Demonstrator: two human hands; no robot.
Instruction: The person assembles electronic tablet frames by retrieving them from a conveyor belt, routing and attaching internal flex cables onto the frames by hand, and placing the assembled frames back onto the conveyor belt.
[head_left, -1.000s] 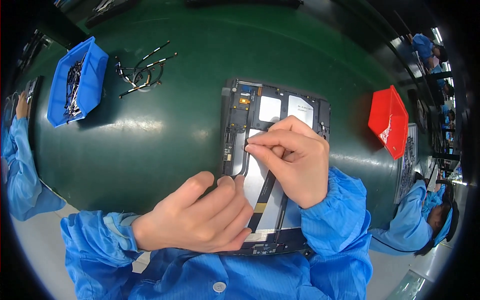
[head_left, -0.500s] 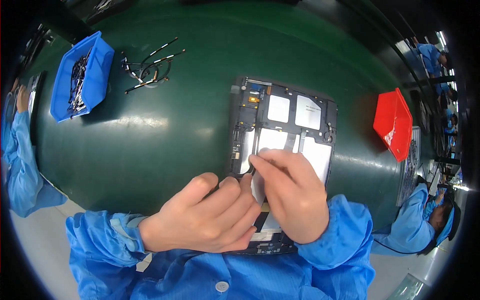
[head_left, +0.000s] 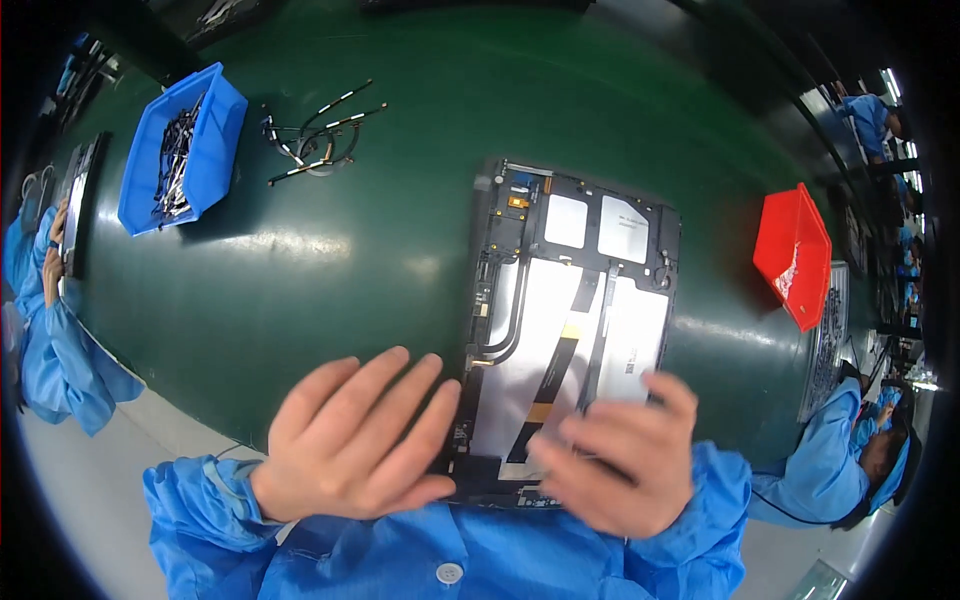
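Note:
A tablet with its back off [head_left: 537,310] lies on the green table in front of me, its silver battery panels, black frame and flat ribbon cables exposed. A black cable [head_left: 519,315] runs down its left side and bends toward the left edge. My left hand [head_left: 360,440] is open beside the tablet's lower left edge, fingers spread, holding nothing. Over the tablet's lower right part hovers my right hand [head_left: 625,455], blurred, fingers apart with nothing visible in them. It hides some of the lower battery and frame.
At the left stands a blue bin [head_left: 220,140] of short cables. Several loose black cables [head_left: 315,140] lie beside it. A red bin [head_left: 792,255] stands at the right, near a clear tray [head_left: 832,320]. Co-workers in blue sit on both sides [head_left: 65,350].
Both hands have let go of the black cable and drawn back, the left to the left and the right downward. The cable's bend is now uncovered.

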